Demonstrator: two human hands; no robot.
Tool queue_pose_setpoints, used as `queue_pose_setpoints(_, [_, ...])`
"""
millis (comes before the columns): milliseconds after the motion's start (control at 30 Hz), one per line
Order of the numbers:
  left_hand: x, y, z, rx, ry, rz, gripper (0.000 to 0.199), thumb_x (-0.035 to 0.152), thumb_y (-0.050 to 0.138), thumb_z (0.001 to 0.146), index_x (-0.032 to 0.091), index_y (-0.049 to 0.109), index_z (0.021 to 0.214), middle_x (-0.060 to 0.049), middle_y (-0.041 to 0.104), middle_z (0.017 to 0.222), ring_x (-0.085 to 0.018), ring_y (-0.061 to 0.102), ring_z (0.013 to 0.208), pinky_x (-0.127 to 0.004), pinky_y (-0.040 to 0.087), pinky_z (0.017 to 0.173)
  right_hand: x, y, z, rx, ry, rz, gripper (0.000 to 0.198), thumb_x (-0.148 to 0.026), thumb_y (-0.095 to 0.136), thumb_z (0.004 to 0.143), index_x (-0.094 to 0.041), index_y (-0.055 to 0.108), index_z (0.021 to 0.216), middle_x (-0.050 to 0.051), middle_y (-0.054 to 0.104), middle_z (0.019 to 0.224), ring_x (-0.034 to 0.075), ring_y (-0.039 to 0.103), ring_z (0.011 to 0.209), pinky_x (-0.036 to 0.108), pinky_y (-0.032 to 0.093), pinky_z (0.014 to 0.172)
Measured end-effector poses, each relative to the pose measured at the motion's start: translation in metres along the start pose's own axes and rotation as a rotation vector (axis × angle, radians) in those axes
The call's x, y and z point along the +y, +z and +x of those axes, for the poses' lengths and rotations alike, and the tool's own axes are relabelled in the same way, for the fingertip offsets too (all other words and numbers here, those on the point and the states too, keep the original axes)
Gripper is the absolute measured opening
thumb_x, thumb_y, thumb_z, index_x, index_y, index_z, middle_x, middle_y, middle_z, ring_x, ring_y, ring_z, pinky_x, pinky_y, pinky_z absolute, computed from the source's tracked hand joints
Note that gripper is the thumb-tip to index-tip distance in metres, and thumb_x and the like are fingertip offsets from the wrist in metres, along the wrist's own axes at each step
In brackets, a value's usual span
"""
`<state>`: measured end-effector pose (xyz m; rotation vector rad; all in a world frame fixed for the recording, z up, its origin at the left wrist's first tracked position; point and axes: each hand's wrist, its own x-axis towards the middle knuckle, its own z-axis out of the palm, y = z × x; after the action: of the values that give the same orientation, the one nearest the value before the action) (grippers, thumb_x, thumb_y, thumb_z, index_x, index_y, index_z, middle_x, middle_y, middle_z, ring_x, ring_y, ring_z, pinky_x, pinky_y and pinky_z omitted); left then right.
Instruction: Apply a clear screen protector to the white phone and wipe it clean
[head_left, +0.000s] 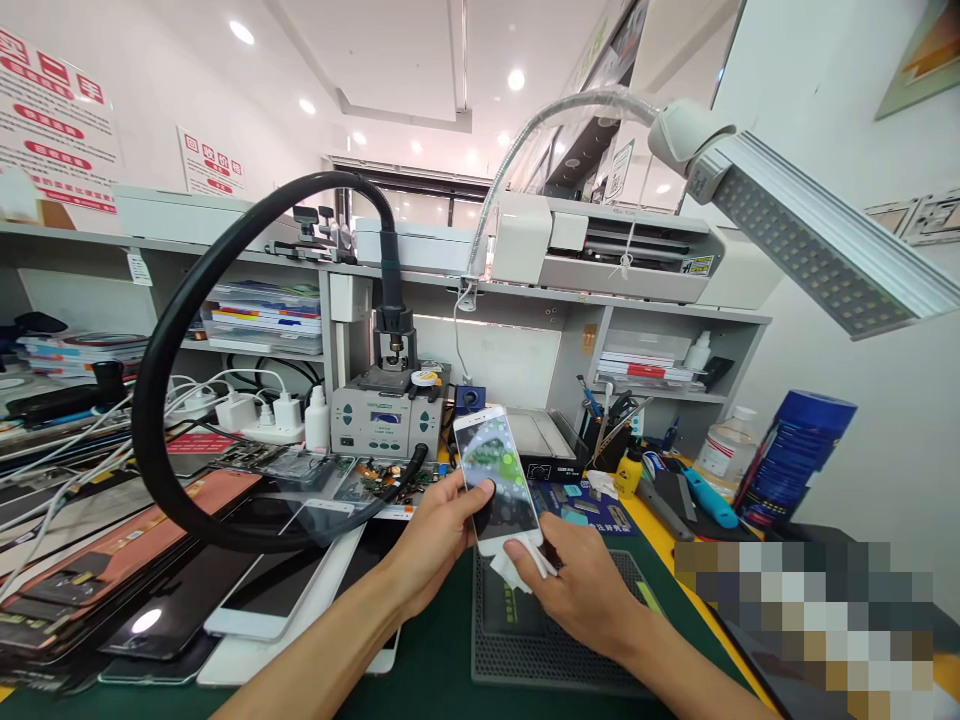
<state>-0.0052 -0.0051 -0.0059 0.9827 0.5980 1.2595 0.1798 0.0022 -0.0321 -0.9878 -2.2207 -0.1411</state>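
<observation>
Fingers (481, 496) of a person's left hand (439, 525) grip a white-framed smartphone (507, 480) along its left edge, the thumb laid over the screen. The right hand (577, 570) closes on a crumpled white wipe (511, 570), pinched between thumb and fingers at the phone's lower right corner. Held tilted in the air, its face toward the person and showing a greenish picture, the phone is near the far end of a dark textured mat (555, 650), which lies on a green work surface (439, 640). Behind stands a grey control station (384, 425) with a small display and, to its right, a low black-fronted box (551, 470). A thick black hose (154, 400) loops out to the left and comes back to the station's front. On the left, other phones (169, 600) lie overlapping, a white one (244, 622) among them, beside a stack of phone parts (187, 505), with small circuit parts (382, 480) in front of the station. On the right stand a yellow bottle (628, 472), a clear bottle (727, 450) and a blue can (799, 450), below a lamp (810, 240) on a curved neck; blocky blurring hides part of the lower right
</observation>
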Motion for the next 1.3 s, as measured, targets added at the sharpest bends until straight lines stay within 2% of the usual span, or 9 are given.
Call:
queue_pose_setpoints(133, [0.003,0.002,-0.003,-0.013,0.039,0.112,0.037,0.039,0.065,0.085,0.021,0.064,0.118,-0.008,0.070,0.105,-0.022,0.065,0.090,-0.034,0.049,0.081,-0.002,-0.003,0.000,-0.015,0.066,0.043,0.031,-0.039,0.049,0.093,-0.023,0.040,0.068,-0.001,0.048,0.058,0.013,0.040,0.049,0.028,0.024,0.051])
queue_pose_setpoints(233, [0.004,0.004,-0.005,-0.020,0.059,0.188,0.041,0.042,0.068,0.082,0.021,0.065,0.117,-0.007,0.071,0.093,-0.022,0.064,0.086,-0.032,0.048,0.077,-0.004,-0.002,0.001,-0.036,0.157,0.082,0.030,-0.044,0.053,0.090,-0.022,0.047,0.072,0.001,0.054,0.061,0.015,0.045,0.052,0.028,0.027,0.050])
queue_pose_setpoints(400, [0.001,0.005,-0.005,-0.026,0.067,0.180,0.043,0.044,0.075,0.075,0.019,0.069,0.110,-0.006,0.071,0.077,-0.023,0.064,0.078,-0.031,0.047,0.072,-0.009,-0.002,0.004,-0.065,0.241,0.208,0.026,-0.046,0.057,0.088,-0.021,0.060,0.092,0.005,0.067,0.080,0.020,0.058,0.068,0.027,0.036,0.056])
queue_pose_setpoints(533, [0.001,0.003,-0.004,-0.019,0.069,0.189,0.040,0.044,0.075,0.074,0.019,0.070,0.106,-0.004,0.070,0.072,-0.023,0.065,0.079,-0.032,0.048,0.073,-0.015,-0.006,0.005,-0.098,0.262,0.283,0.024,-0.043,0.052,0.092,-0.021,0.060,0.097,0.004,0.066,0.079,0.019,0.057,0.066,0.027,0.037,0.056])
queue_pose_setpoints(667, [0.002,-0.001,-0.002,-0.009,0.046,0.184,0.040,0.043,0.074,0.075,0.017,0.070,0.106,-0.006,0.071,0.077,-0.023,0.064,0.078,-0.032,0.049,0.074,-0.019,-0.015,0.008,-0.219,0.308,0.450,0.027,-0.044,0.046,0.095,-0.020,0.058,0.088,0.002,0.064,0.073,0.017,0.056,0.060,0.026,0.038,0.052])
queue_pose_setpoints(833, [0.003,-0.004,0.001,-0.063,0.034,0.199,0.041,0.042,0.069,0.080,0.017,0.067,0.113,-0.009,0.072,0.087,-0.023,0.065,0.078,-0.035,0.052,0.072,-0.015,-0.031,0.013,-0.421,0.361,0.738,0.035,-0.048,0.041,0.097,-0.019,0.057,0.083,0.003,0.066,0.074,0.019,0.063,0.067,0.028,0.048,0.059])
queue_pose_setpoints(933, [0.003,-0.005,0.002,-0.092,0.017,0.226,0.039,0.040,0.066,0.084,0.016,0.065,0.115,-0.011,0.071,0.092,-0.023,0.066,0.080,-0.036,0.053,0.071,-0.010,-0.037,0.015,-0.531,0.374,0.835,0.036,-0.049,0.041,0.096,-0.019,0.056,0.084,0.004,0.069,0.075,0.020,0.065,0.070,0.029,0.050,0.060])
queue_pose_setpoints(1100, [0.003,-0.007,0.002,-0.071,0.004,0.227,0.037,0.040,0.065,0.084,0.014,0.064,0.111,-0.012,0.071,0.094,-0.024,0.066,0.078,-0.039,0.055,0.070,-0.006,-0.034,0.017,-0.507,0.385,0.778,0.035,-0.048,0.044,0.095,-0.018,0.055,0.081,0.002,0.065,0.076,0.017,0.061,0.068,0.026,0.047,0.059])
queue_pose_setpoints(1300, [-0.001,-0.002,0.000,-0.034,-0.031,0.235,0.033,0.041,0.068,0.082,0.015,0.064,0.102,-0.009,0.070,0.089,-0.021,0.066,0.077,-0.036,0.056,0.068,-0.009,-0.017,0.015,-0.368,0.433,0.539,0.033,-0.046,0.059,0.086,-0.017,0.054,0.072,-0.003,0.052,0.065,0.011,0.045,0.058,0.021,0.029,0.050])
